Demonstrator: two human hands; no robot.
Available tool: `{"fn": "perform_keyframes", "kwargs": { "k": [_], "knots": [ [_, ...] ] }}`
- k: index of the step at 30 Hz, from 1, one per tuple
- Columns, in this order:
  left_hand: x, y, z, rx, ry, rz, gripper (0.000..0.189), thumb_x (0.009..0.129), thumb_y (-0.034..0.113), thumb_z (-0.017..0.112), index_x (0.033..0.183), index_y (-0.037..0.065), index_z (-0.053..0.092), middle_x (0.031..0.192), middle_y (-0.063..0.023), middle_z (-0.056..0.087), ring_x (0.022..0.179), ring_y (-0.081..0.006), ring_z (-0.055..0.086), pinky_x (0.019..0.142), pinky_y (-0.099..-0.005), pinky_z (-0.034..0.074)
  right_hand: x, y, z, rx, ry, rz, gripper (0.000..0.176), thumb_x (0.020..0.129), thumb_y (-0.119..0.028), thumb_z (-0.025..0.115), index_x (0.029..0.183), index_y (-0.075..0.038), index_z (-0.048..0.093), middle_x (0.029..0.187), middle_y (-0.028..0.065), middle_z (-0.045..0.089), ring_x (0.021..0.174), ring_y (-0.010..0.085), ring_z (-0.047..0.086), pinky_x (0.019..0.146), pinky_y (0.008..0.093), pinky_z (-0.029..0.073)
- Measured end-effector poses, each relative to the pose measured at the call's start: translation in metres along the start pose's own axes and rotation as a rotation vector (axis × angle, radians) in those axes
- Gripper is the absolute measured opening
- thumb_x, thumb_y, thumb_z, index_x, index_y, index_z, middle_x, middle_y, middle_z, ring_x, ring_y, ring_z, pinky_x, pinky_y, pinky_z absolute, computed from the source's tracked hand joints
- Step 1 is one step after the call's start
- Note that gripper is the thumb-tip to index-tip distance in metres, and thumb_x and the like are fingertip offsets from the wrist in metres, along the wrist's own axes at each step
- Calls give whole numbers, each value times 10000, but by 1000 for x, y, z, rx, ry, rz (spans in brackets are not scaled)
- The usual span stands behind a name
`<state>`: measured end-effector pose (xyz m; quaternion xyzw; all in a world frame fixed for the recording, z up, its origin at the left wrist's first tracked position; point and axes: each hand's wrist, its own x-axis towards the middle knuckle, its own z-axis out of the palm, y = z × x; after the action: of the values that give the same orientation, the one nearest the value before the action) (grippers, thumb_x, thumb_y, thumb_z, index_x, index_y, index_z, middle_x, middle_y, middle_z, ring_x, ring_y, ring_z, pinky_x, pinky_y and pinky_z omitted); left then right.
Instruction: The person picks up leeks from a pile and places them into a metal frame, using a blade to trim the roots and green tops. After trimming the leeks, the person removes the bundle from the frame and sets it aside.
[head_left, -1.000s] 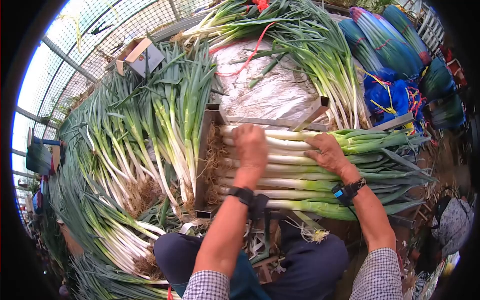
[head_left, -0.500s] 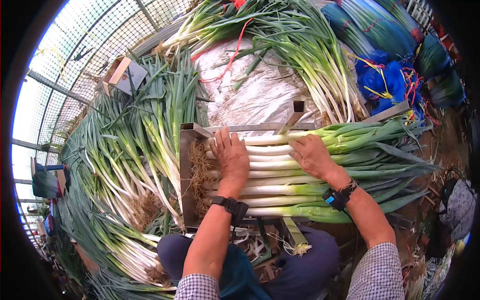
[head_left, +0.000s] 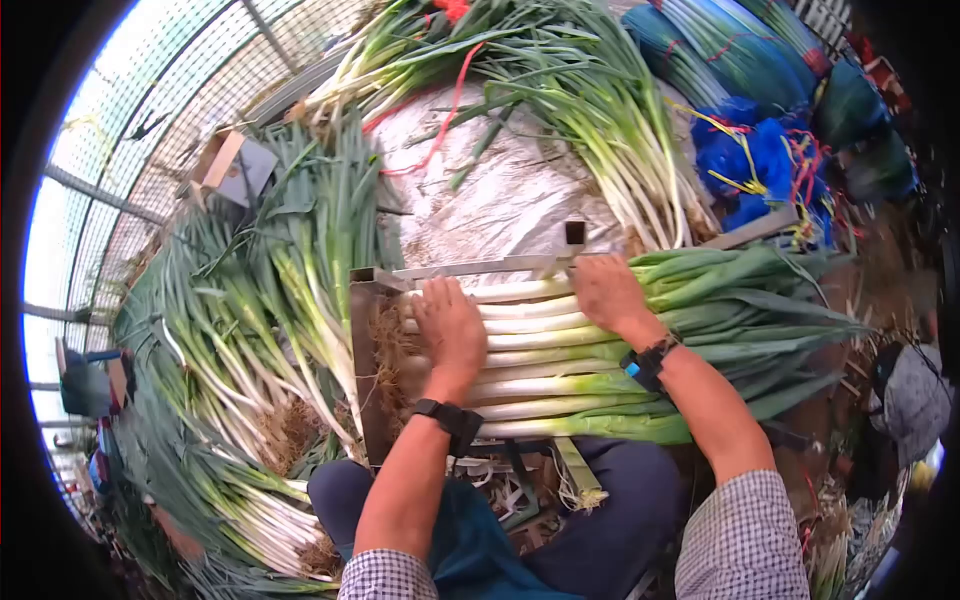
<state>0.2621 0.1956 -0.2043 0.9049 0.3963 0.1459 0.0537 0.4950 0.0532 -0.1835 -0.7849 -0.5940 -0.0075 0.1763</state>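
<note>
A row of long green onions lies crosswise in a metal frame, white shanks in the middle and green leaves to the right. Their tangled roots sit against the frame's left plate. My left hand rests palm down on the white shanks near the roots, fingers extended toward the far side. Farther right, my right hand has its fingers bent over the farthest green onion, beside an upright metal post. The fingertips of my right hand are partly hidden.
Loose green onions are piled on the left, with more heaps at the back around a pale sheet. Wrapped bundles and blue netting lie back right. A cardboard box stands back left.
My right hand has shifted slightly away from me to the far edge of the row, its fingers now over the farthest green onion. My left hand has moved slightly nearer me.
</note>
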Motion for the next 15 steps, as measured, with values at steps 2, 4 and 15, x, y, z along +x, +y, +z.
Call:
{"fn": "perform_keyframes", "kwargs": {
  "k": [2, 4, 15],
  "knots": [
    [11, 2, -5, 1, -175, -31, 401, 1001, 244, 554, 1305, -19, 562, 1407, -214, 526, 1375, -385, 433, 1190, -568, 247, -5, 9, 0, -19, -10, -12, 191, 953, -229, 571, 898, -55, 629, 838, 153, 664, 854, 347, 634, 843, 480, 460],
    [19, 8, -8, -80, 15, 81, 326, 980, 245, 604, 1198, 4, 631, 1270, -182, 611, 1292, -369, 498, 1156, -543, 296, -1, 7, -3, -61, -45, 55, 210, 958, -248, 555, 877, -76, 644, 849, 149, 683, 865, 336, 648, 842, 485, 462],
    [25, 14, -1, -201, 176, 110, 196, 990, 192, 590, 939, 48, 714, 959, -115, 686, 974, -314, 609, 1024, -471, 395, -9, 102, -80, -341, -330, -27, 213, 952, -249, 544, 1040, -144, 708, 875, 113, 674, 881, 326, 672, 750, 484, 521]
  ]
}}
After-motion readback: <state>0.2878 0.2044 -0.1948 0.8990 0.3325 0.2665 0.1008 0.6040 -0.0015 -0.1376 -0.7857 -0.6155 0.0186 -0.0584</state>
